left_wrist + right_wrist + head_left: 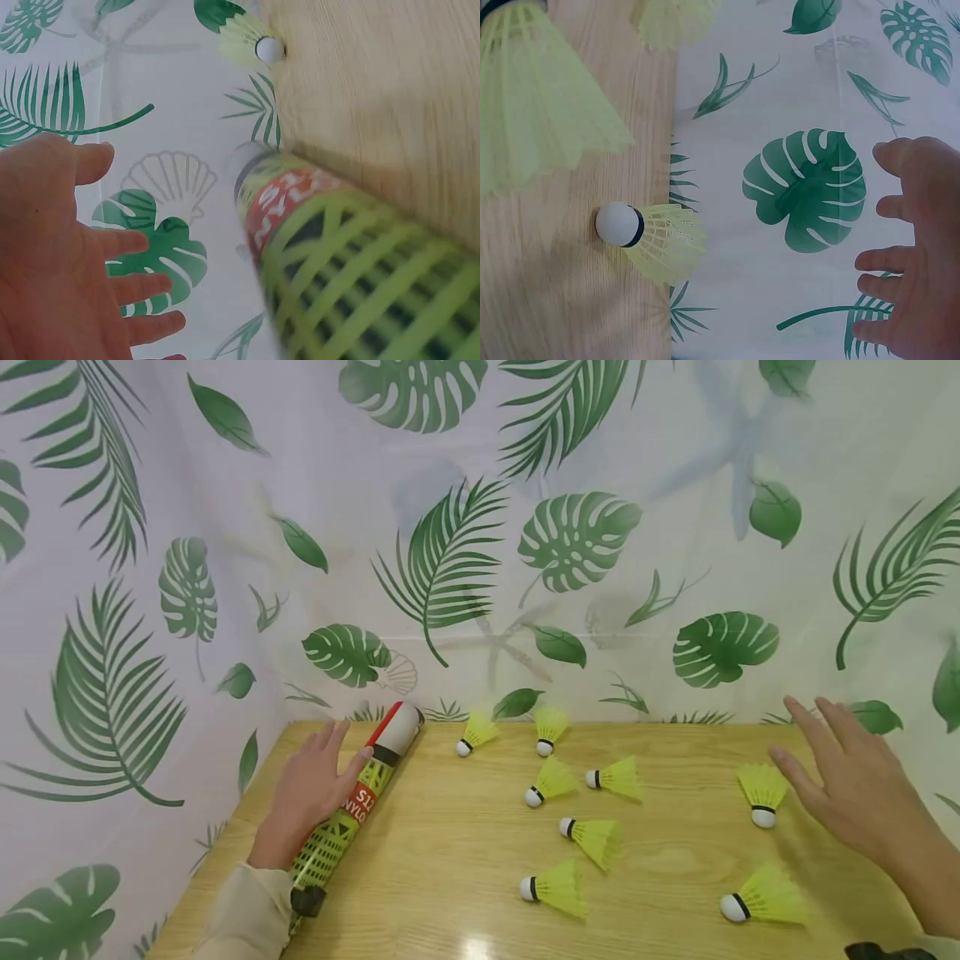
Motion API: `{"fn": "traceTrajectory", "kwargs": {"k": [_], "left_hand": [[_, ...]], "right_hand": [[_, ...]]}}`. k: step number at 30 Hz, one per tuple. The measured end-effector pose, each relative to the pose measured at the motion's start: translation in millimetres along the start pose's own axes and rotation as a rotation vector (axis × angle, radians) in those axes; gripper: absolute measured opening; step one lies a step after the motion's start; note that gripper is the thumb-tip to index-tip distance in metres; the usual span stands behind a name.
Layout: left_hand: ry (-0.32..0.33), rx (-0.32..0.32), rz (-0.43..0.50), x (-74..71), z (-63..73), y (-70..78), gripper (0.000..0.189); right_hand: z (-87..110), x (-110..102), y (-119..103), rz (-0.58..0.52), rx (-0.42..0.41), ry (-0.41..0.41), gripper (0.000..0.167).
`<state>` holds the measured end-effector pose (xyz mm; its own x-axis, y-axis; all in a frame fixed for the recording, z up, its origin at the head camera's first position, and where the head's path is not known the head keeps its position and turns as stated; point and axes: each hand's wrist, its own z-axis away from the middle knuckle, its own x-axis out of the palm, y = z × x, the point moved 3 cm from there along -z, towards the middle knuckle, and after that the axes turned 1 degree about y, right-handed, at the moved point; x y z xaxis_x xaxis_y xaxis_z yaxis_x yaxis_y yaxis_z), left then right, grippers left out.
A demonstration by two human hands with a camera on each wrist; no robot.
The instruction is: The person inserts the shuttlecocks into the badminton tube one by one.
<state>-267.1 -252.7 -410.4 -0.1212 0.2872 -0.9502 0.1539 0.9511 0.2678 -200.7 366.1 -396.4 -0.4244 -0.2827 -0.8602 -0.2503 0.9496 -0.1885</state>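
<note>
A long shuttlecock tube (330, 847) with a green-and-black pattern, a red label and a white end lies slanted on the left of the table. My left hand (315, 789) is spread above it and overlaps it in the head view; the left wrist view shows the fingers (142, 285) apart from the tube (337, 247), holding nothing. On the right, my right hand (855, 785) hovers with fingers extended and nothing in its grasp. Nearest to it are a yellow shuttlecock (762, 789) with a white cork and another one (765, 897) closer to the front.
Several more yellow shuttlecocks lie scattered mid-table, among them one (551, 885) toward the front and one (551, 727) at the back edge. A white cloth (465, 460) printed with green leaves hangs behind and left of the wooden table (435, 852).
</note>
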Motion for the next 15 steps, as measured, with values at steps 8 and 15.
{"fn": "traceTrajectory", "kwargs": {"k": [8, 15], "left_hand": [[0.020, -0.095, 0.148, 32.6, 2.1, 10.1, 0.075], [0.061, -0.180, 0.157, 49.0, 2.9, 10.2, 0.076]], "right_hand": [[9.5, -2, -2, -0.157, 0.121, -0.033, 0.066], [17.2, 1, 8, -0.239, 0.120, -0.015, 0.065]]}}
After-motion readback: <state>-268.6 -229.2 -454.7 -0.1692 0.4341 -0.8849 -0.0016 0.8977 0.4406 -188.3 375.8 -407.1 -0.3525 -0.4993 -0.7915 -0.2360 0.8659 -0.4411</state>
